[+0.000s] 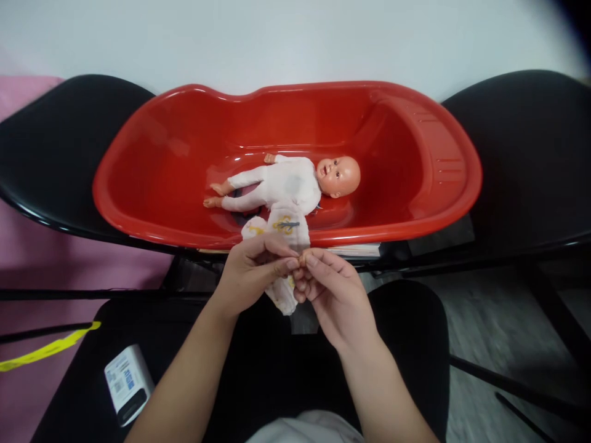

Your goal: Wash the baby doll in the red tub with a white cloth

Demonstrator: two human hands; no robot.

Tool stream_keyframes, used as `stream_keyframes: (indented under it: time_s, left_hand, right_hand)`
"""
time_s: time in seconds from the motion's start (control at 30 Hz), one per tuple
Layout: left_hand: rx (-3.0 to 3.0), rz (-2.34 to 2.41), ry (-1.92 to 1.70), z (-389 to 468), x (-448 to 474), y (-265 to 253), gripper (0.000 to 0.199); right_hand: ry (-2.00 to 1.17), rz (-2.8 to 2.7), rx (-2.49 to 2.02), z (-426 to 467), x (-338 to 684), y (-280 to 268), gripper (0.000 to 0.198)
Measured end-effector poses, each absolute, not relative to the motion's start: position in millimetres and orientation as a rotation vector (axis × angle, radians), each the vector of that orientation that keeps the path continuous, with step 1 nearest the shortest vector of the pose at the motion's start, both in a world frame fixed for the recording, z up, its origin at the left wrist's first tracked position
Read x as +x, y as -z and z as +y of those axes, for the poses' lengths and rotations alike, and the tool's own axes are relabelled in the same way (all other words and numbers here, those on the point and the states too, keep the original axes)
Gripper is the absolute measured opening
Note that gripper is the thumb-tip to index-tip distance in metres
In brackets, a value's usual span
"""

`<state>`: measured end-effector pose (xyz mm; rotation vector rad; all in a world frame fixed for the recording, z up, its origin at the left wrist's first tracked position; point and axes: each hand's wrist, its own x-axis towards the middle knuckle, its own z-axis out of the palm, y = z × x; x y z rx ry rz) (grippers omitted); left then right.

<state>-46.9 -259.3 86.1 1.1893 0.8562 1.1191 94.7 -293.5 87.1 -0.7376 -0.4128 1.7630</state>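
Note:
A baby doll [295,181] in a white suit lies on its back in the red baby bathtub [286,237], head to the right. A white cloth [289,224] with a yellow and grey print covers the doll's near side. It passes over the tub's front rim and hangs down behind my fingers. My left hand [252,267] is closed in a pinch, its thumb and fingertips meeting those of my right hand [337,292]. The right fingers are curled and pinched too. Something tiny and skin-toned seems to be between the fingertips, but I cannot make out what it is.
Black chairs [64,147] stand at both ends of the tub, the right one [526,154] close to its rim. A white box-shaped device [129,384] rests on a black seat at lower left. Nearby is a yellow strip [50,351]. A white wall [295,40] rises behind.

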Motion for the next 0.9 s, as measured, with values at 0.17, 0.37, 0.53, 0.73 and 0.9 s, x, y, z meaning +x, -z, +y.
stream_keyframes:
  time_s: [0.17, 0.37, 0.53, 0.73, 0.9]
  left_hand:
    - [1.180, 0.855, -1.105, -259, -47, -85, 0.009]
    - [1.297, 0.903, -1.171, -254, -48, -84, 0.007]
    - [1.261, 0.867, -1.166, -254, -50, -83, 0.007]
    - [1.123, 0.658, -1.112, -257, -52, -78, 0.003]
    - [1.100, 0.591, -1.143, -255, -51, -78, 0.005]
  right_hand:
    - [-1.818, -0.366, -0.667, -293, 93, -84, 0.010]
    - [-1.566, -0.531, -0.831, -294, 89, -81, 0.011]
    - [-1.420, -0.654, -0.890, -295, 88, -81, 0.009]
    - [-1.574, -0.511, -0.786, -292, 79, -83, 0.013]
    - [-1.597, -0.477, -0.733, -288, 74, -79, 0.013]
